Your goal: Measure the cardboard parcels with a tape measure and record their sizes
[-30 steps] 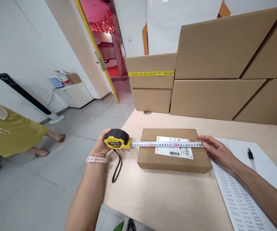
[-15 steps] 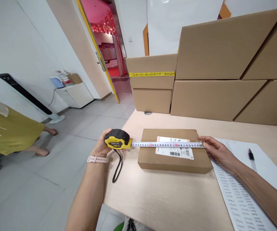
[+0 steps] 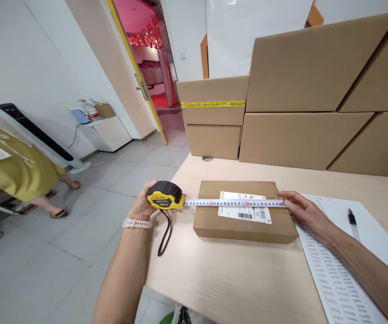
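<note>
A flat cardboard parcel (image 3: 214,220) with a white shipping label (image 3: 244,210) lies on the pale wooden table (image 3: 234,279). My left hand (image 3: 143,202) is closed round the yellow and black tape measure case (image 3: 165,195), held just off the parcel's left side. The white tape blade (image 3: 234,203) stretches across the parcel's top. My right hand (image 3: 304,211) pinches the blade's end against the parcel's right edge.
A printed sheet (image 3: 342,265) with a pen (image 3: 352,221) lies to the right of the parcel. Large cardboard boxes (image 3: 302,94) are stacked along the table's far side. A person in a yellow dress (image 3: 15,166) walks on the tiled floor at left, near a tower fan (image 3: 35,132).
Both hands and the tape have stayed in place over the parcel. The person in the yellow dress has stepped further along the floor at left.
</note>
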A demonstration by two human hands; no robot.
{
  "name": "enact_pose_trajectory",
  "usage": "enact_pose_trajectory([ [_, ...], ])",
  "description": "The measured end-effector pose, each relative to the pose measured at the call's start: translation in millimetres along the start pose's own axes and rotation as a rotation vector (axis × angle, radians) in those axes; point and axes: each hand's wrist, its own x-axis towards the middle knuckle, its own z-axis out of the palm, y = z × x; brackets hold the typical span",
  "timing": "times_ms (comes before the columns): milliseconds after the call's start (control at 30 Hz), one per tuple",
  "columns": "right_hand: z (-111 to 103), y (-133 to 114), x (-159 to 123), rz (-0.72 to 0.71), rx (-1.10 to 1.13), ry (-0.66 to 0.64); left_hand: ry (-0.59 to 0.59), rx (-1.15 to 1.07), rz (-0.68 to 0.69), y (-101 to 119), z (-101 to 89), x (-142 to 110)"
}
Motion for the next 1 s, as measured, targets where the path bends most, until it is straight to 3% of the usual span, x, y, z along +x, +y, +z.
enact_pose_trajectory([
  [700, -0.2, 0.5, 0.3, -0.005, 0.015, -0.017, -0.018, 0.025, 0.003, -0.2, -1.4, 0.7],
  [867, 1.3, -0.5, 0.4, -0.012, 0.01, 0.001, -0.045, 0.067, 0.02, 0.2, 9.6, -1.8],
  [1000, 3.0, -14.9, 0.9, -0.083, -0.033, 0.021, -0.092, 0.112, 0.022, 0.6, 24.2, -3.5],
])
